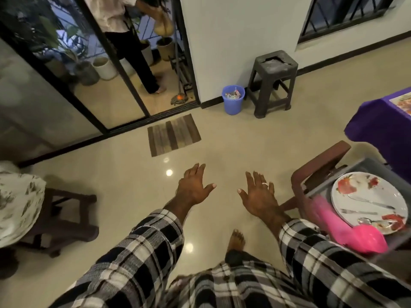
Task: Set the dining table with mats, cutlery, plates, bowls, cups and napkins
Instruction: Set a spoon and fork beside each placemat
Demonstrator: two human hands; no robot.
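Note:
My left hand and my right hand are stretched out over the bare floor, fingers spread, holding nothing. To the right, a grey tray rests on a brown plastic chair. In the tray lies a white plate with red flowers, and on it a knife, a fork and a spoon. Pink plastic items lie at the tray's near side. The table with a purple cloth stands at the far right, a patterned mat on it.
A blue bin and a dark plastic stool stand by the white wall. A striped doormat lies before the sliding glass door, where a person stands among plant pots. A dark wooden seat with patterned cloth is at left.

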